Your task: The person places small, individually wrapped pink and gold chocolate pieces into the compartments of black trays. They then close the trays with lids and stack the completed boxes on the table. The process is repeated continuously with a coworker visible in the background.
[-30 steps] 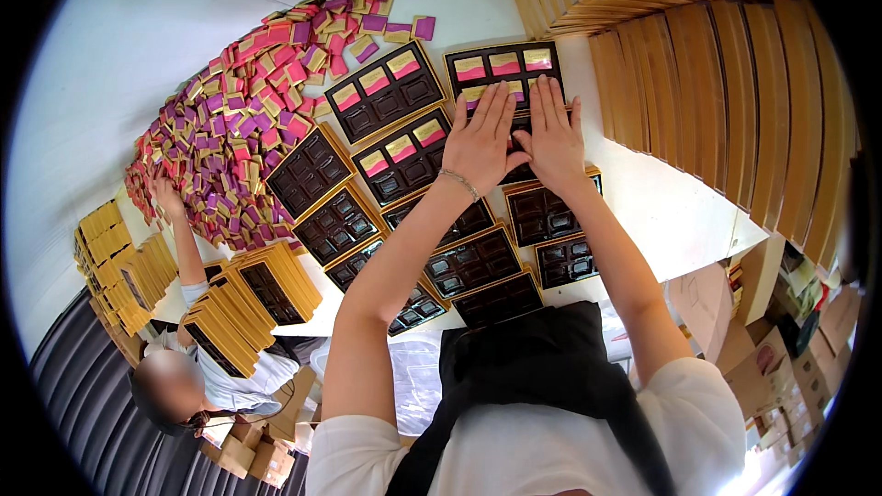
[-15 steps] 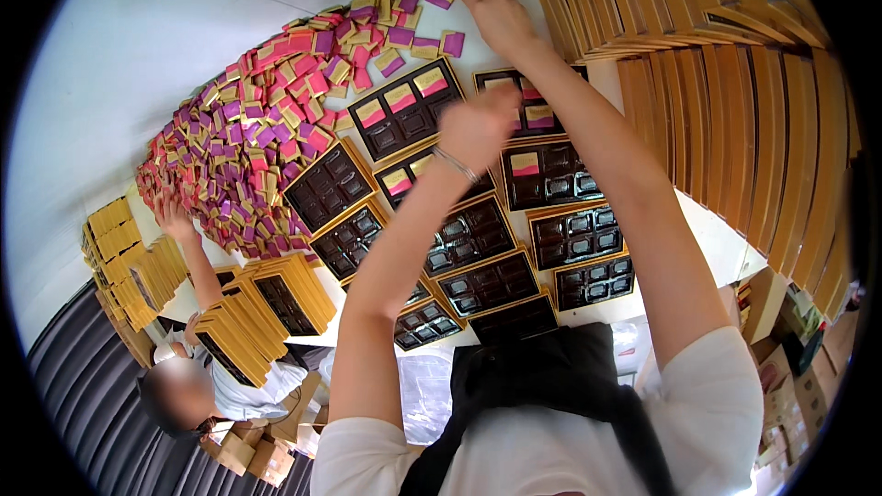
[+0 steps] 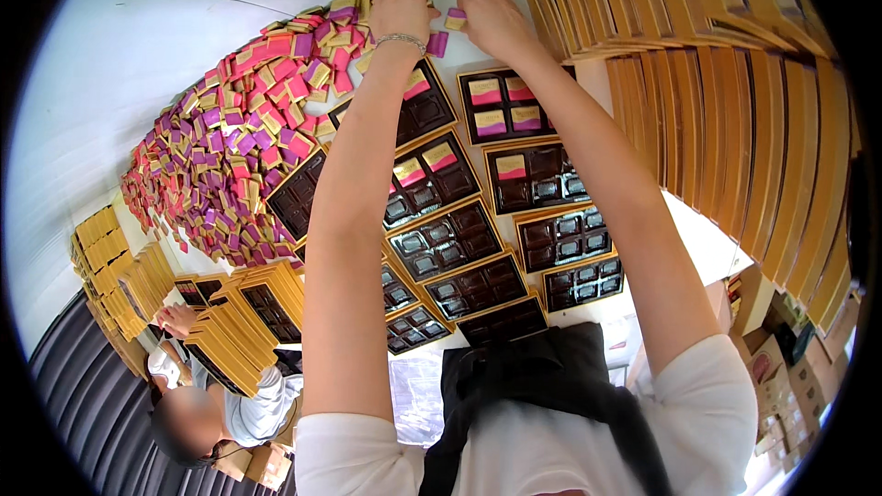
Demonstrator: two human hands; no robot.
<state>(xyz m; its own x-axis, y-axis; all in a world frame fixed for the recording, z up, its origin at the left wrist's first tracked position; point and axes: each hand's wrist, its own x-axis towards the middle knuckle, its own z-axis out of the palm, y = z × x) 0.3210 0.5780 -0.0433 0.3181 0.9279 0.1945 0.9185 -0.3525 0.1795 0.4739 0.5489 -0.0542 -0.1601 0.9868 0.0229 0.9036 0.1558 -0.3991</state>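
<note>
At the right end of a heap of small wrapped chocolate squares (image 3: pixel 266 101) in pink, purple and gold, my left hand (image 3: pixel 401 11) reaches down with curled fingers. What it grips is hidden beneath it. Close beside it on the white table, my right hand (image 3: pixel 494 16) has its thumb and fingers bent at a purple-and-gold chocolate square (image 3: pixel 456 18). Below my hands lie gold-edged boxes with dark compartmented trays. The upper right box (image 3: pixel 505 106) has several squares in it; the box (image 3: pixel 533 174) below it shows one. My left forearm covers part of the left boxes.
Tall rows of stacked gold-brown boxes (image 3: pixel 707 119) stand along the right side. More box stacks (image 3: pixel 230 340) are at the lower left, by a co-worker's hand (image 3: pixel 175 320). A white wall (image 3: pixel 110 55) rises behind the heap.
My left hand has moved from above the upper right box to the far end of the heap. My right hand has stayed at the far edge. The co-worker's hand has drawn back from the heap.
</note>
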